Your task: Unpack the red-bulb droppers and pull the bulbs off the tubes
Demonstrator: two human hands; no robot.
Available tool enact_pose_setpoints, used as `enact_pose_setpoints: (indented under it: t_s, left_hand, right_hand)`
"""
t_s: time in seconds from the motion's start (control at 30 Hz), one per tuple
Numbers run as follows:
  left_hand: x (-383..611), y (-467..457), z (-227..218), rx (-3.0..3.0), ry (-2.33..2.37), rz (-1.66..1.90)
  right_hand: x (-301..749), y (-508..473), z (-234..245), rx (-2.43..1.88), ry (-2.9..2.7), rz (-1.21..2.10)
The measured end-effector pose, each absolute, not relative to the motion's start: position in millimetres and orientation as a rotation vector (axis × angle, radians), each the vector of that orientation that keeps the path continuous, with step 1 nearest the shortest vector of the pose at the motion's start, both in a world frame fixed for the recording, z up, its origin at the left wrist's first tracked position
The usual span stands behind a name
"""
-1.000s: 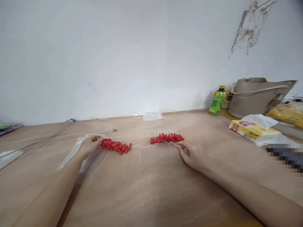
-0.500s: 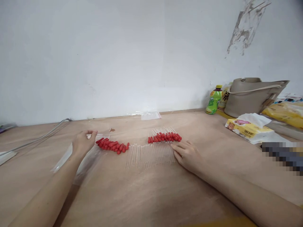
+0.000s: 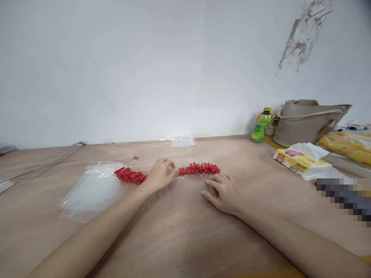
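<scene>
My left hand is over the left part of a row of clear glass dropper tubes. Its fingers are curved, with a gap between thumb and forefinger and nothing visible between them. Just right of its fingertips lies a group of red rubber bulbs, with thin clear tubes fanned out behind them. My right hand rests at the right end of the tube row, thumb and fingers apart, touching the tubes. Another heap of red rubber bulbs lies left of my left hand, which partly hides it.
Clear zip bags lie stacked at the left, and another small bag is by the wall. A grey cable runs along the left. At the right stand a tissue box, a green bottle and a grey bag.
My left hand has moved right from beside the zip bags to the tube row, uncovering the bags. My right thumb has spread away from the fingers, over the tubes.
</scene>
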State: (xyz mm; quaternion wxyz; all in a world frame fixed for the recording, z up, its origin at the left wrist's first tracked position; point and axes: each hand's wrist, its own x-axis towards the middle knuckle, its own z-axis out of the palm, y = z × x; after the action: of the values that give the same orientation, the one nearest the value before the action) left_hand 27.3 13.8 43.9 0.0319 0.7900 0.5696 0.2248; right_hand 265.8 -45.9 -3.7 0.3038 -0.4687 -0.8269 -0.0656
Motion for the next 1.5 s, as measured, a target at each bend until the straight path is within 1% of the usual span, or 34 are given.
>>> enact_pose_setpoints:
  t_s: [0.1,0.2,0.37,0.5,0.7,0.87,0.97,1.07,1.13,1.27,1.4,1.5]
  left_hand:
    - [41.3,36.3,37.9,2.229,1.891,0.480]
    - [46.1,55.4,33.8,2.087,1.978,0.346]
    - [53.4,65.7,33.1,1.928,2.032,0.221]
    - [56.9,69.2,31.0,1.845,1.997,0.205]
    - [48.2,65.4,38.3,1.897,1.931,0.311]
    - [31.5,26.9,49.7,2.129,1.887,0.565]
    - [17.5,-8.3,43.4,2.282,1.783,0.732]
    - [3.2,-38.0,29.0,2.541,1.532,0.993]
    - [-3.1,-50.8,19.2,2.650,1.413,1.093]
    - [-3.8,-61.7,7.0,2.739,1.284,1.151]
    - [3.6,-63.4,3.8,2.803,1.246,1.186]
    - [8.5,-64.8,3.7,2.875,1.217,1.181]
  right_hand:
    - [265.0,-45.2,-2.5,-1.230,-2.177,-0.177]
    - [264.8,-43.9,-2.3,-1.228,-2.154,-0.176]
    - [265.5,-40.5,-4.5,-1.289,-2.103,-0.152]
    - [265.6,-38.4,-5.8,-1.327,-2.070,-0.120]
    - [266.6,-34.8,-7.8,-1.327,-2.011,-0.055]
    - [268.5,-31.7,-8.9,-1.334,-1.939,0.037]
    - [269.2,-31.4,-8.0,-1.332,-1.917,0.071]
    - [269.5,-31.0,-7.8,-1.291,-1.907,0.104]
    - [269.6,-29.5,-9.4,-1.251,-1.885,0.112]
    - [270.2,-24.8,-13.6,-1.144,-1.848,0.054]
    - [270.8,-27.8,-10.6,-1.067,-1.823,0.025]
    - [268.3,-38.4,-2.9,-0.947,-1.954,-0.058]
